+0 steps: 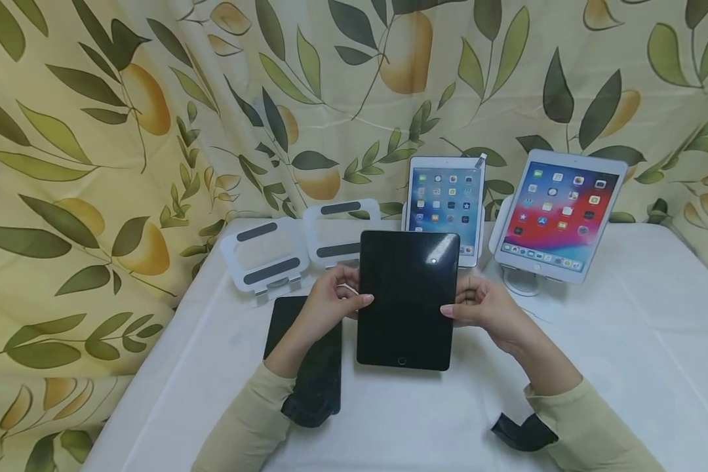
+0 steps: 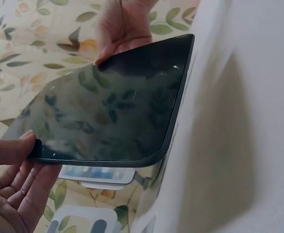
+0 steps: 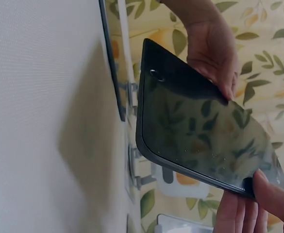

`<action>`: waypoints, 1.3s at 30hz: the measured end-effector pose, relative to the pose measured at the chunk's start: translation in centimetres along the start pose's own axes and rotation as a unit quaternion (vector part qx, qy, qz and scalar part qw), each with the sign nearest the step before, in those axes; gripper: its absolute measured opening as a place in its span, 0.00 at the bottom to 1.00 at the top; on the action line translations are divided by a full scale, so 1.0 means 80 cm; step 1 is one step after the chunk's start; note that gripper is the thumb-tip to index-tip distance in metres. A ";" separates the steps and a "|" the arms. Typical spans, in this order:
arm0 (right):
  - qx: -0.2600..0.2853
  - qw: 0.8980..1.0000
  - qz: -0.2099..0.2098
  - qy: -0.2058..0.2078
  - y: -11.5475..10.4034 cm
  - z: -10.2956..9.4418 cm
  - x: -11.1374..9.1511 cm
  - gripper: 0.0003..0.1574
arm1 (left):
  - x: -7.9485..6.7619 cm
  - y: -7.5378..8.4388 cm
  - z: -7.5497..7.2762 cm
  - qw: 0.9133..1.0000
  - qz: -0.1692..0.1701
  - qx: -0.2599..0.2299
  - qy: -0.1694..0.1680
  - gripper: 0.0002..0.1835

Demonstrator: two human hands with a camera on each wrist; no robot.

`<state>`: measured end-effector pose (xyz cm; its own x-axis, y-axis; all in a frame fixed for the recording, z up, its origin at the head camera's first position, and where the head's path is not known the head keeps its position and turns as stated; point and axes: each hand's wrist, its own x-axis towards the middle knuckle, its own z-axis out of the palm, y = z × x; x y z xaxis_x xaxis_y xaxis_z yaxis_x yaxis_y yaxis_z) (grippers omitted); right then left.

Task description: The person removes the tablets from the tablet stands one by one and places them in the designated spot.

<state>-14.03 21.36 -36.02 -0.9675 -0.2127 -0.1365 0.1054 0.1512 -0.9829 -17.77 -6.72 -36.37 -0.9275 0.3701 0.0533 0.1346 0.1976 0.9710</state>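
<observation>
Both hands hold a black tablet (image 1: pixel 407 301) upright, its dark glossy screen facing the head camera and its round home button at the bottom. My left hand (image 1: pixel 330 295) pinches the left long edge, thumb on the front and fingers behind. The right hand (image 1: pixel 486 308) grips the opposite edge the same way. In the right wrist view the tablet (image 3: pixel 200 126) is lifted over the white cloth, with a shadow beside it. A second black tablet (image 1: pixel 307 380) lies flat on the table, partly hidden under the left forearm.
Two white stands (image 1: pixel 265 252) with dark pads stand at the back left. Behind the held tablet, a white tablet (image 1: pixel 445 196) with a lit-looking home screen stands upright. Another white tablet (image 1: pixel 560 216) leans on a stand at right. A leaf-patterned curtain (image 1: pixel 354 131) closes off the back.
</observation>
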 end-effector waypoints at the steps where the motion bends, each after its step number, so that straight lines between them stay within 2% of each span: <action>1: 0.000 1.000 0.001 -0.002 0.002 0.000 0.000 0.13 | 0.000 -0.001 0.000 1.000 -0.002 -0.001 -0.002 0.17; 7: -0.033 0.999 0.020 -0.011 0.007 0.000 0.006 0.16 | 0.004 -0.010 -0.001 1.000 -0.019 0.006 -0.020 0.16; 14: -0.070 0.996 0.044 -0.015 0.019 -0.001 0.013 0.20 | 0.011 -0.022 -0.005 0.997 -0.052 0.043 -0.037 0.11; 25: -0.102 0.992 0.067 -0.011 0.024 0.004 0.018 0.23 | 0.014 -0.029 -0.013 0.992 -0.050 0.095 -0.060 0.11; 34: -0.125 0.988 0.082 -0.028 0.035 0.015 0.020 0.22 | 0.014 -0.040 -0.014 0.986 -0.084 0.119 -0.080 0.09; 39: -0.129 0.987 0.092 -0.034 0.041 0.017 0.022 0.21 | 0.014 -0.046 -0.015 0.985 -0.086 0.119 -0.094 0.08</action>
<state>-15.11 20.15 -39.66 -0.9186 -0.2224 -0.3266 0.2073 0.4324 -0.8775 -19.76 -8.14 -39.61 -0.8653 0.4703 -0.1735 0.0795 0.4704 0.8788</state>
